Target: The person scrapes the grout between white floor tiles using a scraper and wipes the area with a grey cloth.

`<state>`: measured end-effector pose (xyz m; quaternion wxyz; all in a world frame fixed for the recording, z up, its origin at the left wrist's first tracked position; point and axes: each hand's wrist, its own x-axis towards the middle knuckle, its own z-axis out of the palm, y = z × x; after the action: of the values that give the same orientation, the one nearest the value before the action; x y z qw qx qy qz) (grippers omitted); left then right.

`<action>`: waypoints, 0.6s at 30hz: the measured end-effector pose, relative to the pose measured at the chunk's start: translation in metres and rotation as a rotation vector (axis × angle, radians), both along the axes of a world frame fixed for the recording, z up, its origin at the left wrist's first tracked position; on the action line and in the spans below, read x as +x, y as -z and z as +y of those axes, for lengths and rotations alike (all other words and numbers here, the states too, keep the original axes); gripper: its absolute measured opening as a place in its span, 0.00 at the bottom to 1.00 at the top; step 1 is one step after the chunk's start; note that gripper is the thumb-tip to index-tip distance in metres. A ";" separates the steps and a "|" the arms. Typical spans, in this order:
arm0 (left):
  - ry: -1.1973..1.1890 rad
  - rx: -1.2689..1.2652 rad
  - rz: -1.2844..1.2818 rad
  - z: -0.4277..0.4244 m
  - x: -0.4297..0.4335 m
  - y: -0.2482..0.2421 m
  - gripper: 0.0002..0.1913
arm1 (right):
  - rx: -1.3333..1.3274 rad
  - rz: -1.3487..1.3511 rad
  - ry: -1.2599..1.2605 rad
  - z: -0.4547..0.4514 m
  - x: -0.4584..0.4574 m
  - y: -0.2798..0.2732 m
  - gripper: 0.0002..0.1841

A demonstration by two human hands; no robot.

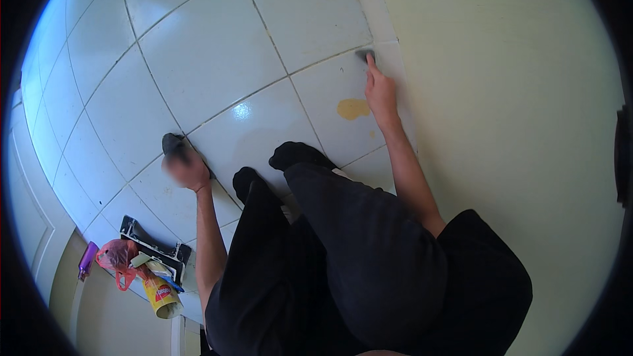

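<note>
My right hand (382,91) grips a small dark scraper-like tool (366,55), its index finger stretched along it. The tool is at a grout line, where a floor tile (321,94) meets the white skirting tile (388,62). A yellowish puddle (353,109) lies on that same tile, just left of my right wrist, with a small drop below it. Over to the left, my left hand (187,168) is on a dark grey cloth-like item (172,143) near the floor. Blur there hides the fingers.
At lower left stand a black, white-smeared tray-like holder (153,247), a pink plastic bag (118,257), a yellow cylindrical container (162,296) and a purple bottle (87,259). A pale wall (494,109) rises at right. My black-socked feet (301,155) are between my hands.
</note>
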<state>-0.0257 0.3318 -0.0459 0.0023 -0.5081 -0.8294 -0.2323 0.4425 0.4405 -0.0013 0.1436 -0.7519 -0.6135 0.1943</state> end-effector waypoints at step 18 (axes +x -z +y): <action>-0.002 0.020 0.040 -0.005 -0.006 0.003 0.19 | 0.012 0.144 0.153 0.042 -0.032 -0.041 0.22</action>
<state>-0.0317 0.3264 -0.0487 0.0243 -0.5115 -0.8274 -0.2303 0.4107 0.4823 0.0396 0.2063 -0.7798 -0.5433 0.2328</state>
